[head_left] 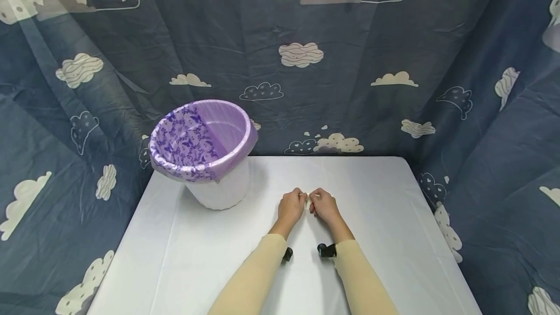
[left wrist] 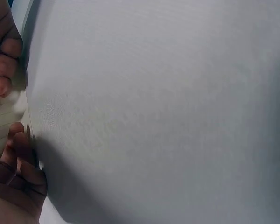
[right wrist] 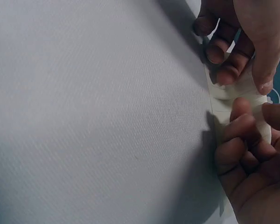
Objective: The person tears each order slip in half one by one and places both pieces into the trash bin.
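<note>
Over the middle of the white table, my left hand (head_left: 291, 207) and right hand (head_left: 324, 204) face each other, fingertips almost meeting. Between them both pinch a small piece of cream lined paper (right wrist: 219, 105), thumbs on one side and curled fingers on the other. The left wrist view also catches the paper (left wrist: 1, 115) at its left edge, partly covered by fingers. Much of the paper is hidden by the hands, and its full shape cannot be seen. In the head view only a pale sliver shows.
A white bin (head_left: 220, 191) with a purple patterned liner (head_left: 188, 135) folded over its rim stands at the table's back left. White cloth covers the table (head_left: 372, 198). Dark blue cloud-print curtains (head_left: 236, 28) hang behind and at both sides.
</note>
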Demonstrator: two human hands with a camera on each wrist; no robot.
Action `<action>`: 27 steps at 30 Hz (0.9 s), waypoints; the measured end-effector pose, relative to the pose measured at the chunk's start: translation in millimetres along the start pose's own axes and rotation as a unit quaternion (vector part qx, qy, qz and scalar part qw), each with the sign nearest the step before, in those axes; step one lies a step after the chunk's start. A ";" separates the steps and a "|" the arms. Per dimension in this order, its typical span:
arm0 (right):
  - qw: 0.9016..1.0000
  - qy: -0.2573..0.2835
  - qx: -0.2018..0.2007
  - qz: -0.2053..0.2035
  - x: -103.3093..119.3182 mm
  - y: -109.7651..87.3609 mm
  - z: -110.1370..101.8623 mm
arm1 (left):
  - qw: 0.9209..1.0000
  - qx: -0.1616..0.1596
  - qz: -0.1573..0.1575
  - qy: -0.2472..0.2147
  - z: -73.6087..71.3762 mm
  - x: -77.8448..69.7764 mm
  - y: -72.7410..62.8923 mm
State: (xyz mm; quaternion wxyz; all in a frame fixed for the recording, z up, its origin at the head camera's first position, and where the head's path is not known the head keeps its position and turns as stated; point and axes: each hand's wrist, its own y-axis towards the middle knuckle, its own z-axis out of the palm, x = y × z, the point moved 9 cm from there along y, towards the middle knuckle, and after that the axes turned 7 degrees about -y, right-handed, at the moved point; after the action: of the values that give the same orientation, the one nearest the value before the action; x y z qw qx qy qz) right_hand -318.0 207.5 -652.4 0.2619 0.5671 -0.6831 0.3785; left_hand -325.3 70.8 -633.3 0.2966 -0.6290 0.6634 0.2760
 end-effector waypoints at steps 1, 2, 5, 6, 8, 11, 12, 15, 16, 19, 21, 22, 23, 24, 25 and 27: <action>1.000 0.009 -0.003 0.001 0.1 -0.3 -0.2 | 1.000 -0.003 -0.001 -0.005 -0.6 1.1 0.1; 1.000 0.019 -0.005 0.003 0.1 -0.8 -0.2 | 1.000 -0.004 -0.001 -0.009 -1.1 1.9 0.1; 0.999 0.042 -0.016 0.015 -0.6 -1.3 -0.1 | 1.000 -0.006 0.000 -0.019 -3.4 2.8 -1.0; 0.999 0.045 -0.020 0.018 -0.4 -1.6 -0.1 | 1.000 -0.006 0.001 -0.024 -4.3 2.6 -1.5; 0.998 0.046 -0.028 0.023 1.1 -2.7 -0.6 | 0.999 -0.008 0.005 -0.033 -6.8 1.1 -3.1; 0.998 0.035 -0.043 0.021 5.8 -5.1 -2.5 | 0.999 -0.012 0.010 -0.041 -10.3 -1.4 -5.1; 0.998 0.031 -0.046 0.019 7.5 -6.1 -3.1 | 0.999 -0.014 0.011 -0.042 -11.4 -2.2 -5.6; 0.998 0.021 -0.054 0.016 12.0 -8.9 -4.7 | 0.999 -0.019 0.017 -0.039 -13.7 -5.1 -7.1; 0.998 0.018 -0.056 0.014 13.4 -9.5 -5.1 | 0.999 -0.022 0.020 -0.037 -15.0 -6.3 -7.5; 0.998 0.010 -0.060 0.011 17.4 -10.8 -6.4 | 0.999 -0.028 0.027 -0.033 -18.8 -9.5 -8.5; 0.998 0.008 -0.061 0.007 20.3 -11.4 -7.0 | 0.998 -0.035 0.032 -0.030 -22.9 -12.1 -9.6; 0.998 0.009 -0.060 0.006 21.8 -11.8 -7.1 | 0.998 -0.038 0.035 -0.029 -24.9 -13.6 -10.2; 0.998 0.007 -0.059 0.004 23.1 -12.0 -7.3 | 0.998 -0.040 0.038 -0.027 -26.9 -15.3 -10.8; 0.998 0.006 -0.058 0.001 24.8 -12.5 -7.5 | 0.998 -0.042 0.040 -0.025 -29.5 -17.1 -11.8; 0.998 0.006 -0.057 0.000 26.7 -13.1 -7.8 | 0.998 -0.046 0.044 -0.022 -32.3 -19.0 -12.6; 0.999 0.007 -0.052 -0.003 30.3 -14.7 -8.4 | 0.997 -0.050 0.051 -0.021 -37.3 -22.8 -14.4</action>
State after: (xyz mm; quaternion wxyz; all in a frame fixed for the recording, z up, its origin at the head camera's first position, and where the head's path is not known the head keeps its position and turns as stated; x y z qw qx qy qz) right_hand -310.9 195.8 -620.5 0.2972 0.5521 -0.6982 0.3455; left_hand -312.0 57.8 -591.2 0.2639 -0.6023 0.6737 0.3373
